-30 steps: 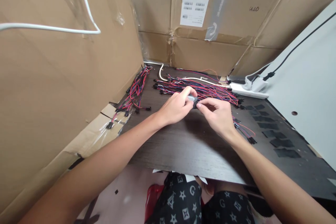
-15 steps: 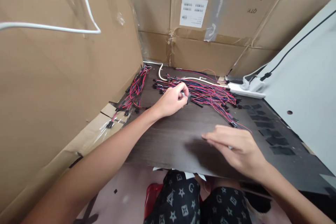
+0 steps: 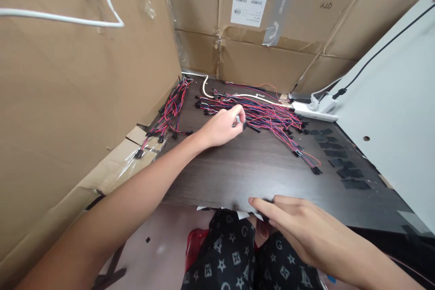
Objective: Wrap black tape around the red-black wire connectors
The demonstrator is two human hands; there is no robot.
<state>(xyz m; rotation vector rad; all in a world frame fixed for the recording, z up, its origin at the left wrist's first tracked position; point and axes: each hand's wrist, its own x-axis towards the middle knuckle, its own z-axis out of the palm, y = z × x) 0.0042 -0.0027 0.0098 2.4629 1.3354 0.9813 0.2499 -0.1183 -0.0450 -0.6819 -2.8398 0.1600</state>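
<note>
My left hand (image 3: 226,126) is closed above the middle of the dark tabletop, thumb and forefinger curled into a ring. Between those fingers a small dark roll (image 3: 244,125) shows in part; it looks like black tape. Just behind it lies a heap of red and dark thin wires (image 3: 265,111) with small black connectors. My right hand (image 3: 302,222) is low at the table's front edge, forefinger stretched out over the wood and the other fingers partly curled or hidden. White paper-like tabs (image 3: 243,215) stick out from that edge near its fingertips.
A second bundle of wires (image 3: 173,108) lies at the left against a cardboard box (image 3: 84,77). Toward the back right is a white power strip (image 3: 314,112) with plugs and cords. Black tape strips (image 3: 346,170) are stuck along the right side, near a white panel (image 3: 397,99).
My right hand has moved toward me, down to the front edge of the table, uncovering more wire ends. My left hand stays near the wire heap. The view has shifted slightly.
</note>
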